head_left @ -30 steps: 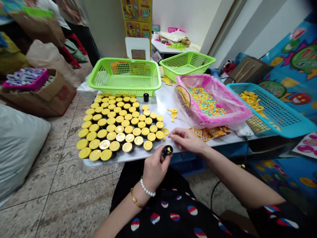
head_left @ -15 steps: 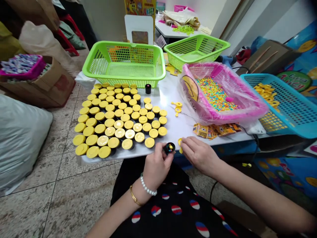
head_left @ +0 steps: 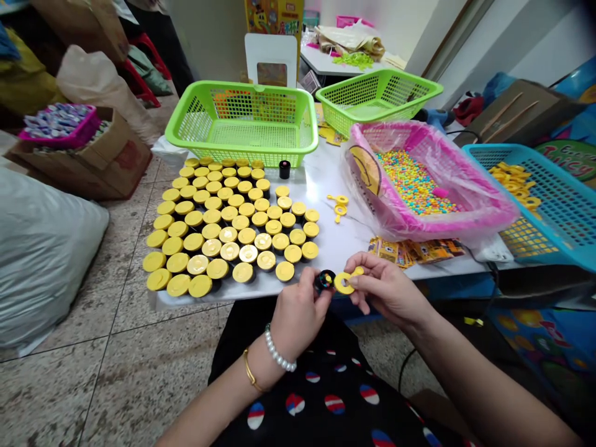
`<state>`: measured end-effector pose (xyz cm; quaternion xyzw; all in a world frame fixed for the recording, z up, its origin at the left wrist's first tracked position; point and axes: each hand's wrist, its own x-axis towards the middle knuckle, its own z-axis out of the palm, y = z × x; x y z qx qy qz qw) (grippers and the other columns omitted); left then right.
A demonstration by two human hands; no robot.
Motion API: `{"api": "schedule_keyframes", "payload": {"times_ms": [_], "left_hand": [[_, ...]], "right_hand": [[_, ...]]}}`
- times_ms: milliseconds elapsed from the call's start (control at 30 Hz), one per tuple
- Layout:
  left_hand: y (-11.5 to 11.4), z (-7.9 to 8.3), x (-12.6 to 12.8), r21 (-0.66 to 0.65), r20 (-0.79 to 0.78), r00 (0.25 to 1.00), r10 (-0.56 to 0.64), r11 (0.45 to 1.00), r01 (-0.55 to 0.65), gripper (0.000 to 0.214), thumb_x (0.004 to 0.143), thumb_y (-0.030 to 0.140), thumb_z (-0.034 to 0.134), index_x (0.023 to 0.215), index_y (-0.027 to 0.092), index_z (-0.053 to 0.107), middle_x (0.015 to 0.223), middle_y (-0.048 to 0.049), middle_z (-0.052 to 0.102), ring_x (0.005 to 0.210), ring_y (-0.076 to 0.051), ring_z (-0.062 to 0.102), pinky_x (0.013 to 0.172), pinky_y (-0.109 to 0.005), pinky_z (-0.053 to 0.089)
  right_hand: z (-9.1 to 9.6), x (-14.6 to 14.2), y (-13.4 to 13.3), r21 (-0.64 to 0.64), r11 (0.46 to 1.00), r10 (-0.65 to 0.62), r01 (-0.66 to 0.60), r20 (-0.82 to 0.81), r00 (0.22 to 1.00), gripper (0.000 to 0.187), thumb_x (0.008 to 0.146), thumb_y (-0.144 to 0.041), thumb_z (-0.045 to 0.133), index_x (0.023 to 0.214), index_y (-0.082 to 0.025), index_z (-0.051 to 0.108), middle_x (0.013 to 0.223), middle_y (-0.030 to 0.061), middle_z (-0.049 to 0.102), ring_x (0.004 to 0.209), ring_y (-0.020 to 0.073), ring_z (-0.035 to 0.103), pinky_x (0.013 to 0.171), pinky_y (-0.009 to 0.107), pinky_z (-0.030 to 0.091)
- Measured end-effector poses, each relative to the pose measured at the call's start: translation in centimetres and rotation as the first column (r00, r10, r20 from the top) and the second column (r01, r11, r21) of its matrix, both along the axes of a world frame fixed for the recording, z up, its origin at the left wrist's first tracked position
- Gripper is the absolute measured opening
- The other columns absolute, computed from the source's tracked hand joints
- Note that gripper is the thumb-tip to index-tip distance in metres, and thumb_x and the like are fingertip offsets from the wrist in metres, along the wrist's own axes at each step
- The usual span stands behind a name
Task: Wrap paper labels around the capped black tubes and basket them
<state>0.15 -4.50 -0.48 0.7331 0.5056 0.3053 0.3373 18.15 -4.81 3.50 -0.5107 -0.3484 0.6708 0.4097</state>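
Above the front edge of the white table [head_left: 335,248], the left hand [head_left: 298,307] gripped a small black jar [head_left: 325,280] while the right hand [head_left: 386,288] pinched a yellow ring [head_left: 343,284] just beside it, the two nearly touching.

A white marble-look tabletop [head_left: 335,242] carries rows of yellow-capped jars [head_left: 228,233]; a green mesh basket [head_left: 200,118]; a plastic-lined pink tray [head_left: 465,217]; and small yellow pieces, perhaps plastic [head_left: 339,208].
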Motion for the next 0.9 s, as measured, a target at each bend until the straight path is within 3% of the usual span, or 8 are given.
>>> {"api": "schedule_keyframes", "payload": {"times_ms": [300,567,767,900], "left_hand": [[-0.2,-0.6,0.0,0.03,0.025,1.0,-0.01,1.0,0.009,0.021,0.087,0.017,0.063,0.108,0.019,0.063,0.062,0.003,0.064,0.051,-0.012,0.059,0.052,-0.02,0.041],[-0.3,-0.7,0.1,0.028,0.048,0.999,-0.005,1.0,0.003,0.024,0.087,0.016,0.063,0.111,0.018,0.063,0.063,0.0031,0.063,0.053,-0.012,0.058,0.054,-0.021,0.042],[-0.4,-0.8,0.0,-0.014,0.095,0.995,-0.015,1.0,0.016,0.019,0.088,0.017,0.061,0.107,0.017,0.063,0.062,0.003,0.061,0.052,-0.012,0.056,0.053,-0.021,0.042],[-0.5,0.1,0.0,-0.058,0.219,0.975,-0.037,0.997,0.051,0.03,0.087,0.016,0.058,0.117,0.014,0.06,0.064,0.0017,0.063,0.05,-0.011,0.056,0.05,-0.02,0.042]], "right_hand": [[-0.2,-1.4,0.8,0.135,0.99,-0.073,0.051,0.16,0.984,0.025,0.073,-0.033,0.081,0.086,-0.017,0.067,0.054,-0.0032,0.063,0.04,0.0073,0.052,0.039,0.017,0.043],[-0.1,-1.5,0.7,-0.059,0.995,-0.084,0.086,0.035,0.996,0.024,0.068,-0.031,0.083,0.079,-0.015,0.068,0.049,-0.0047,0.059,0.039,0.0062,0.05,0.035,0.015,0.043],[-1.0,-2.2,0.6,-0.02,0.989,-0.145,0.147,0.061,0.988,0.028,0.066,-0.032,0.085,0.08,-0.015,0.067,0.059,-0.0014,0.067,0.044,0.0082,0.059,0.044,0.018,0.053],[-1.2,-2.1,0.6,0.016,0.991,-0.137,0.136,0.124,0.983,0.029,0.066,-0.033,0.085,0.08,-0.015,0.067,0.061,-0.0003,0.07,0.047,0.0093,0.063,0.047,0.018,0.054]]}}
